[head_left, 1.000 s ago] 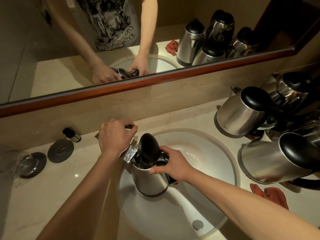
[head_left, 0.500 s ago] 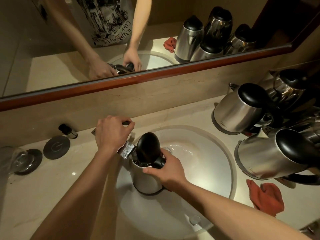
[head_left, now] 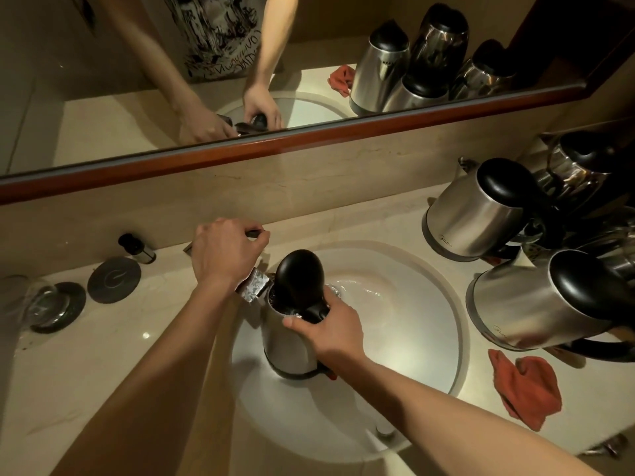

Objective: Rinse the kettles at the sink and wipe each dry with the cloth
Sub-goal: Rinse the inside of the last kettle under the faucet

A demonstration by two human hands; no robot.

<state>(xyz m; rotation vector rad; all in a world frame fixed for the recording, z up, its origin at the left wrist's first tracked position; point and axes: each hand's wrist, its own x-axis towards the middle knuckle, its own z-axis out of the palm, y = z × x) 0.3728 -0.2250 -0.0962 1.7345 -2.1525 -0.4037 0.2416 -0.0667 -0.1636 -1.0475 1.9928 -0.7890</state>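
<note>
Two bare forearms enter from the bottom edge and converge on the white sink (head_left: 429,341) at centre frame. Right hand (head_left: 331,333), lower centre: fingers curled round the black handle at the top of a steel kettle (head_left: 287,341), thumb lying along the rim. That kettle stands upright inside the basin, left of its middle, with its black lid (head_left: 299,278) raised and tilted back so the mouth is open. Left hand (head_left: 225,254), just above and left of the kettle: fingers wrapped over the tap lever (head_left: 256,232); what the palm contacts beneath is hidden. The chrome spout (head_left: 252,286) pokes out from under this hand and reaches the kettle's open mouth; whether water is running cannot be told. Drain stopper (head_left: 384,430) sits at the near edge of the basin. Lower right of the frame: a red cloth (head_left: 525,393) lies crumpled on the beige counter (head_left: 120,338), just beside the basin rim. Above the cloth, right edge: second kettle (head_left: 536,304), lid closed; further up, third kettle (head_left: 481,214), lid closed; a fourth kettle (head_left: 577,170) stands behind it in shadow. Left edge: round black coaster (head_left: 114,279), small dark-capped bottle (head_left: 136,248) behind it near the backsplash. Top of the frame: wood-framed mirror (head_left: 309,146) reflecting both hands, the kettles and the cloth.
</note>
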